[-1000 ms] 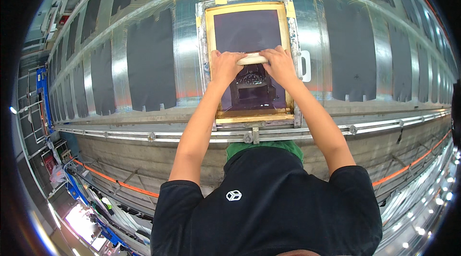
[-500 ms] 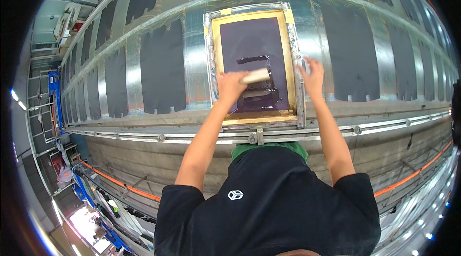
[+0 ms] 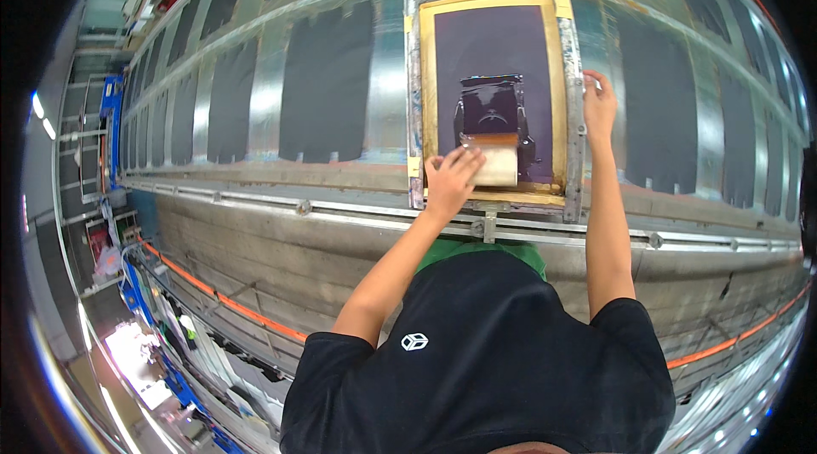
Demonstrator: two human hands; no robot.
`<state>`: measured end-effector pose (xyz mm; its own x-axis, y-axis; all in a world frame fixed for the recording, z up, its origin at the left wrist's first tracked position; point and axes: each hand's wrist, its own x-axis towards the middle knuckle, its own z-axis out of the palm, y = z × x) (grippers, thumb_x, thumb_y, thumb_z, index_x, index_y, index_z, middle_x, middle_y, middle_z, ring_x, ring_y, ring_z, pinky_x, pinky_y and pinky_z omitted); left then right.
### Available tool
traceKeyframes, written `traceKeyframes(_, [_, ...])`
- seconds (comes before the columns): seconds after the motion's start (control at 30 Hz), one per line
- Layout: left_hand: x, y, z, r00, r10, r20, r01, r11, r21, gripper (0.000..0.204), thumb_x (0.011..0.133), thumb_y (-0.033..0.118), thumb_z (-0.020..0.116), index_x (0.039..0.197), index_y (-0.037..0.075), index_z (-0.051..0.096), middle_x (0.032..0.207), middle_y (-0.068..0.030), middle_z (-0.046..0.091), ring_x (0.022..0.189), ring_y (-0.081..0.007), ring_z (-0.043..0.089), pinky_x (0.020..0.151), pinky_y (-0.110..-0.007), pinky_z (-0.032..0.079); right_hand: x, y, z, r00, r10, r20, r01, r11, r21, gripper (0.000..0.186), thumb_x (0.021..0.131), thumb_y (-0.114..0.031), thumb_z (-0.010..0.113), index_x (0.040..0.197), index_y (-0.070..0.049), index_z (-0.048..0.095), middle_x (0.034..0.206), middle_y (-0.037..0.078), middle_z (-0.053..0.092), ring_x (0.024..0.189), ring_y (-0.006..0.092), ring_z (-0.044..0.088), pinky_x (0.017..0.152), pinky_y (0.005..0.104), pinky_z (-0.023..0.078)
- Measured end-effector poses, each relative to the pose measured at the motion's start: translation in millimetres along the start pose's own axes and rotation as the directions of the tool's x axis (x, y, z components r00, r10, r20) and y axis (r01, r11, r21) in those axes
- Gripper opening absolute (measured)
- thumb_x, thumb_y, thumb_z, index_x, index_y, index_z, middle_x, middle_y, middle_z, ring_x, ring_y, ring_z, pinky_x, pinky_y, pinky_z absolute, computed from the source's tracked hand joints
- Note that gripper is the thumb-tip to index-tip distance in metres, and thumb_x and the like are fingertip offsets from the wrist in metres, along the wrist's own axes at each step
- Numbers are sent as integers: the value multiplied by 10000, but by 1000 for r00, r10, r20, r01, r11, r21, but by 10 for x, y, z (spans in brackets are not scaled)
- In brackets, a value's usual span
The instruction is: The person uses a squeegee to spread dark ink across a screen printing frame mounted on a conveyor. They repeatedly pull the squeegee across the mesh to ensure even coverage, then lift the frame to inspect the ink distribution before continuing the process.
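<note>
A screen-printing frame [image 3: 574,54] lies on the long table, with yellow tape round its dark purple mesh. On its near half, my left hand [image 3: 453,180] grips the left end of a squeegee [image 3: 498,166], which has a pale, broad handle and a brown blade edge. Glossy dark ink [image 3: 491,107] spreads over the mesh just beyond the blade, with streaks down its right side. My right hand [image 3: 600,105] is at the frame's outer right edge, its fingers bent against the rail; the fingertips are partly hidden.
Dark grey fabric pieces [image 3: 328,84] lie in rows on the shiny table, on both sides of the frame and beyond it. A metal rail [image 3: 391,217] runs along the near table edge, close to my body. Orange piping [image 3: 230,296] lies behind me.
The squeegee has come toward me to the mesh's near end, turned squarer across it, and ink now covers a block behind it. My right hand has closed in on the frame's edge. The view has shifted.
</note>
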<state>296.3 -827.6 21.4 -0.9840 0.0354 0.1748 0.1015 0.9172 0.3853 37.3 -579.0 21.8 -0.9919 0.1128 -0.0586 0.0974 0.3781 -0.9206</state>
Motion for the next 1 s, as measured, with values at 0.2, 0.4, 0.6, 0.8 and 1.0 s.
traceKeyframes(0.2, [-545,-789,-695,998,-65,5,64,997,48,666,662,97,819,1299,205,656,1382,53,634,1264,-190,564,1031,-490,336,-550,-291,1211,999,-46,-23,47,996,71,197,1008,-212,606,1128,-102,715,754,15,589,672,101,486,655,297,436])
traceKeyframes(0.4, [-997,-2216,-1524,988,-106,111,93,989,116,664,671,106,823,1306,206,658,1373,55,640,1255,-190,570,1046,-484,334,-1349,-615,2733,996,-89,-3,88,987,135,195,1046,-235,598,1144,-100,700,657,-40,495,589,51,410,536,260,342])
traceKeyframes(0.6, [-1287,-2898,-1846,981,-97,168,82,992,98,658,690,122,825,1320,225,666,1382,63,651,1231,-199,596,1026,-463,338,-1724,-1051,3317,999,31,41,-32,999,10,211,1024,-233,589,1142,-98,700,651,59,505,605,135,435,616,335,410])
traceKeyframes(0.8, [-1525,-3027,-1974,988,-5,155,-8,996,84,658,663,169,848,1296,241,685,1350,91,668,1203,-163,597,999,-453,342,-1743,-971,3481,1000,6,-13,-7,992,-128,234,1023,-256,591,1158,-100,702,665,138,535,594,203,465,634,368,434])
traceKeyframes(1.0, [-1241,-3281,-1859,989,35,141,-56,986,155,632,709,161,811,1319,260,676,1373,99,655,1223,-167,562,998,-477,329,-1689,-1022,3286,990,-70,124,118,889,-443,334,945,-273,699,1250,-138,686,947,166,662,889,287,640,834,423,502])
